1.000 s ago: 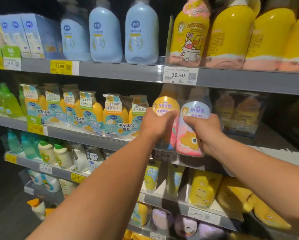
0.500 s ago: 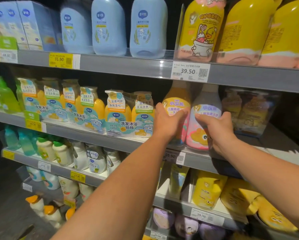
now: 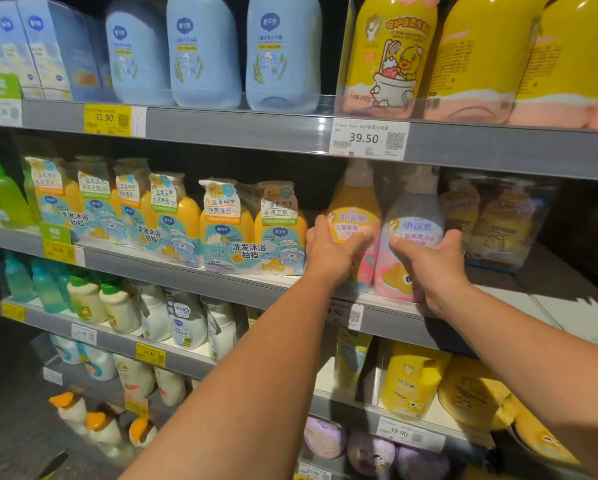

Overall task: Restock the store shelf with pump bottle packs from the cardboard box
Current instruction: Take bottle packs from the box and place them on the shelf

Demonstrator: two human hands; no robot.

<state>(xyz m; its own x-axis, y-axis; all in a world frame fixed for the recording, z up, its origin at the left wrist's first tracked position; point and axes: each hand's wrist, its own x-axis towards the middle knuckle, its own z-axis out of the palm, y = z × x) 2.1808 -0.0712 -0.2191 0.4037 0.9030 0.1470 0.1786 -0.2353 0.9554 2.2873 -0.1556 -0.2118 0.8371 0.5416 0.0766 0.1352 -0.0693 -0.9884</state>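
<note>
**A:** What is nearest the camera?

**B:** Two bare forearms reach up and away. The left hand [image 3: 332,254] curls round the near left side of a twin pump bottle pack [image 3: 394,271], with its fingers wrapped on the orange bottle. The right hand [image 3: 432,261] grips the near right side, thumb across the lavender bottle's label. Both hands hold the pack.

**A:** Where does the pack sit?

**B:** It is upright at the front lip of the middle shelf [image 3: 221,282]. Its base is on or just above the ledge; I cannot tell which. A price tag [image 3: 346,313] hangs just below it. The cardboard box is out of view.

**A:** What could go wrong?

**B:** I judge that if the hands let go while the base overhangs the lip, the pack may tip toward the near side and fall. Pushing it farther in at a slant could knock the yellow twin pack [image 3: 256,237] close on its left. It could also knock the clear-wrapped pack [image 3: 498,223] just beside it on the right. Farther up, the pump heads [image 3: 358,171] stand close under the upper shelf [image 3: 256,129], so lifting could catch them there.
</note>
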